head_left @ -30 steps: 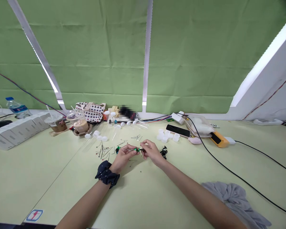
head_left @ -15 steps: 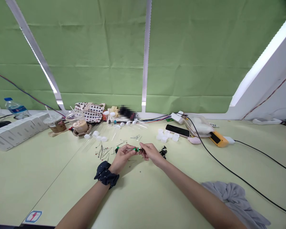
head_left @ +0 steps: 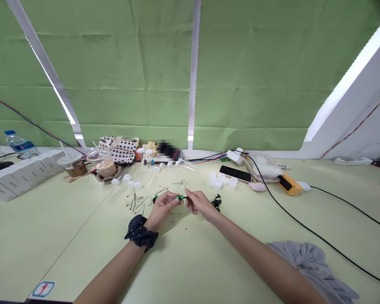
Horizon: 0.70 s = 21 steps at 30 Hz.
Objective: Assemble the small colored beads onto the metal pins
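Note:
My left hand (head_left: 164,207), a dark dotted scrunchie (head_left: 141,231) around its wrist, is closed on a slim metal rod with green and black fittings (head_left: 180,197). The rod lies level across the fingers, with a dark green end past the hand's left side. My right hand (head_left: 199,203) pinches the black part at the rod's right end; its fingertips partly hide that part. Small black pieces (head_left: 215,202) lie just right of my right hand. To the left of my left hand are scattered thin bent metal pins (head_left: 136,202).
White caps (head_left: 218,180) lie behind my right hand, near a phone (head_left: 236,173). An orange device (head_left: 289,184) and a black cable (head_left: 291,215) are on the right. Drink cups (head_left: 106,166), white boxes (head_left: 22,175) and a bottle (head_left: 22,143) stand left. Grey cloth (head_left: 313,266) lies under my right arm.
The green fitting sits slightly farther left from my right fingertips, and more of the black part shows between the hands. Both hands keep their hold.

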Each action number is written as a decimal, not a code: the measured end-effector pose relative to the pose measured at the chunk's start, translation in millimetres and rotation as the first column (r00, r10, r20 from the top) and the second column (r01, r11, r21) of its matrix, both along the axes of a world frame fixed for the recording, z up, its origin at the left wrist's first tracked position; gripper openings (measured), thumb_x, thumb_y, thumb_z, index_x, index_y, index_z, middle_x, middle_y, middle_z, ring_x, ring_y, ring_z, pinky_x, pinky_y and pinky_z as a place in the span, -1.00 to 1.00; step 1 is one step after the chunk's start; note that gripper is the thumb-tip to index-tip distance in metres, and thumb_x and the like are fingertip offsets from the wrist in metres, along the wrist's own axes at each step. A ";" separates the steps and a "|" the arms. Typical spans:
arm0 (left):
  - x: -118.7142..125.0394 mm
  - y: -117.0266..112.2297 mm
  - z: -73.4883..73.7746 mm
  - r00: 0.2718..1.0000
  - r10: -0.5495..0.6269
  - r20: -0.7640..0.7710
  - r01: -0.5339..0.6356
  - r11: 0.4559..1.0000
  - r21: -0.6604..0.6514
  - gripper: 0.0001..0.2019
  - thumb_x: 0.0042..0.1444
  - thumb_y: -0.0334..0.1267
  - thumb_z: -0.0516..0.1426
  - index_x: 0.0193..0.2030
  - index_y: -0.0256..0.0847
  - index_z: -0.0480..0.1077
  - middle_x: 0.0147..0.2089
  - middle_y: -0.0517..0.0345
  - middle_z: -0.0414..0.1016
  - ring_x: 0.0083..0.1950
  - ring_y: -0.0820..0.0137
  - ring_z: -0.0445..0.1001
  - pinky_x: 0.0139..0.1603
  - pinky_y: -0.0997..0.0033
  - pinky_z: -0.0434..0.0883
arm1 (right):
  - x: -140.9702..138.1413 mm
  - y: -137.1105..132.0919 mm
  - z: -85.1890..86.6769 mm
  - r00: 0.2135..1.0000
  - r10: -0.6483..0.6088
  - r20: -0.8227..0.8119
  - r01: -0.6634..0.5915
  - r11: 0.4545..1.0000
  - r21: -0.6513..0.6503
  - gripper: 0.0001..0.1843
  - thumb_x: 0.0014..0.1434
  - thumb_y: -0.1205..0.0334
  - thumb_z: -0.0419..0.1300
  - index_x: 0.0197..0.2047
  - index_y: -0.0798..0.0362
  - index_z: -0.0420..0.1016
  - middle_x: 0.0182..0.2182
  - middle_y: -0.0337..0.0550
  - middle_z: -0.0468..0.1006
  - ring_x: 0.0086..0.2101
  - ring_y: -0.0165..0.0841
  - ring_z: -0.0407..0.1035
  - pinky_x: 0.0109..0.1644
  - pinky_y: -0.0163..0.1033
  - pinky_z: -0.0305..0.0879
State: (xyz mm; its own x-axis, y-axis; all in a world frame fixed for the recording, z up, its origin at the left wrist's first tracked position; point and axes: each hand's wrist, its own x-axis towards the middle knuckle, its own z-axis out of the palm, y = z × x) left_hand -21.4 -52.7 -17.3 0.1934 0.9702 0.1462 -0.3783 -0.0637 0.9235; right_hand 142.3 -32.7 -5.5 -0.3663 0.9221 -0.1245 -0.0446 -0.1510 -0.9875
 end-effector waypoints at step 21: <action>3.0 -0.4 0.5 1.000 0.006 0.023 -0.006 1.000 0.001 -0.82 -0.10 -0.31 0.27 -0.34 -0.27 0.40 -0.28 0.12 0.52 -0.23 0.38 0.50 -0.05 0.32 0.37 | -1.0 -1.5 4.7 0.995 -0.081 -0.065 0.083 0.996 0.031 -0.57 -0.02 -0.13 0.15 -0.57 0.05 0.15 -0.73 -0.38 0.18 -0.70 -0.56 -0.01 -0.68 -0.43 -0.14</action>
State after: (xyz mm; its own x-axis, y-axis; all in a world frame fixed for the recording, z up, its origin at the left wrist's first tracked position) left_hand -18.4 -53.1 -16.8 0.1839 0.9712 0.1512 -0.3993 -0.0667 0.9144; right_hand 141.3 -34.2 -0.8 -0.2956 0.9526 -0.0718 -0.1188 -0.1112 -0.9867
